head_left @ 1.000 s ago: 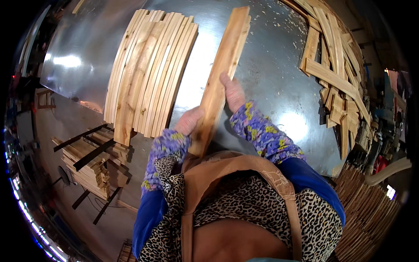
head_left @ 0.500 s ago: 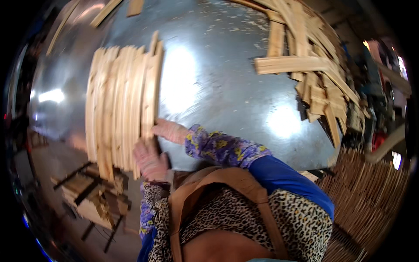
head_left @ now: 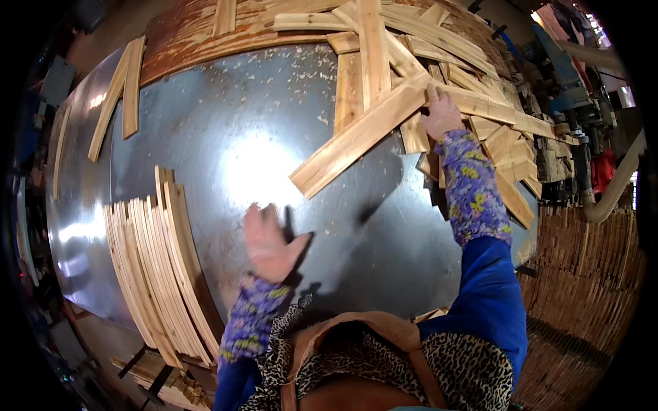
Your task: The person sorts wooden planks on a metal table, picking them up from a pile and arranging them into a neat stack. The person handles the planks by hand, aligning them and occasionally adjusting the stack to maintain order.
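My right hand [head_left: 442, 113] reaches into the heap of boards, its fingers closed on one end of a pale wooden board [head_left: 363, 137]. That board slants toward me and to the left, its other end over the bare metal. My left hand [head_left: 271, 243], fingers and thumb spread, is above the metal tabletop [head_left: 226, 164] and holds nothing. To its left a row of wooden strips [head_left: 154, 267] stands side by side on edge; one or two at its right side stick out farther away than the others.
Loose boards [head_left: 507, 151] lie crisscrossed at the right and far side. Two boards [head_left: 130, 89] lie at the far left. A rusty-brown panel [head_left: 188, 41] borders the far edge. Stacked strips [head_left: 576, 274] stand at the right, beyond the table. Wood chips dot the metal.
Both hands have left the row of strips. My right hand has moved far right and taken hold of a board in the heap; my left hand has opened over the metal. The view has shifted.
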A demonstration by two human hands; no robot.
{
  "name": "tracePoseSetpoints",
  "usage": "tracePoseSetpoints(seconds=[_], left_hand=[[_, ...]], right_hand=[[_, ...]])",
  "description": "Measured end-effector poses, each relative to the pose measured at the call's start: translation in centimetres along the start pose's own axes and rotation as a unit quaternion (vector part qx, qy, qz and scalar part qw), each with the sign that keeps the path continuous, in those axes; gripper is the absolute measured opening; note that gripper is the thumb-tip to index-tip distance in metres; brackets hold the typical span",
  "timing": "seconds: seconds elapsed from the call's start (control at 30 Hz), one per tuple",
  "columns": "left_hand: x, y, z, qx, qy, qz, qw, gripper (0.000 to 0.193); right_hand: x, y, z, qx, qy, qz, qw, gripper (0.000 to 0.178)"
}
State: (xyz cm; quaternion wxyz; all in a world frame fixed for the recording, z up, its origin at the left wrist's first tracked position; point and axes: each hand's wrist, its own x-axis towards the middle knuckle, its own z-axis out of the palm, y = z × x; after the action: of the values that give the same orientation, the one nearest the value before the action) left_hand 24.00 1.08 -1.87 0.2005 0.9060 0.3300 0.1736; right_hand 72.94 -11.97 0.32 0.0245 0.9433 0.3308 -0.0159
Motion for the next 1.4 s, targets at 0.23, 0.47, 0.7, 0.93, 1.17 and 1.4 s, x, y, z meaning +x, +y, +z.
tracePoseSetpoints(seconds=[0.23,0.47,0.7,0.93,1.17,1.4], left_hand=[[16.5,3.3,12.3,-0.031,-0.112,0.029,0.993,0.084],[19.7,-0.4,10.1,-0.173,-0.105,-0.015,0.979,0.086],[31.9,6.6,15.2,-0.53,-0.222,-0.217,0.789,0.095],[22.5,7.7,20.0,-0.746,-0.149,-0.203,0.617,0.082],[-0.2,1.6,10.8,-0.785,-0.274,-0.327,0.449,0.075],[-12.3,1.7,2.5,-0.164,-0.207,-0.195,0.945,0.082]], right_hand=[[8.3,6.1,-2.0,-0.142,-0.146,-0.014,0.979,0.115],[11.7,0.4,-6.9,-0.007,-0.019,-0.073,0.997,0.1],[16.2,-4.0,2.2,0.21,-0.115,0.18,0.954,0.102],[2.4,-13.7,4.1,0.324,-0.018,0.116,0.939,0.09],[-18.9,-14.1,9.4,0.745,-0.203,0.047,0.633,0.075],[-30.1,-20.7,4.3,0.623,-0.231,0.01,0.747,0.06]])
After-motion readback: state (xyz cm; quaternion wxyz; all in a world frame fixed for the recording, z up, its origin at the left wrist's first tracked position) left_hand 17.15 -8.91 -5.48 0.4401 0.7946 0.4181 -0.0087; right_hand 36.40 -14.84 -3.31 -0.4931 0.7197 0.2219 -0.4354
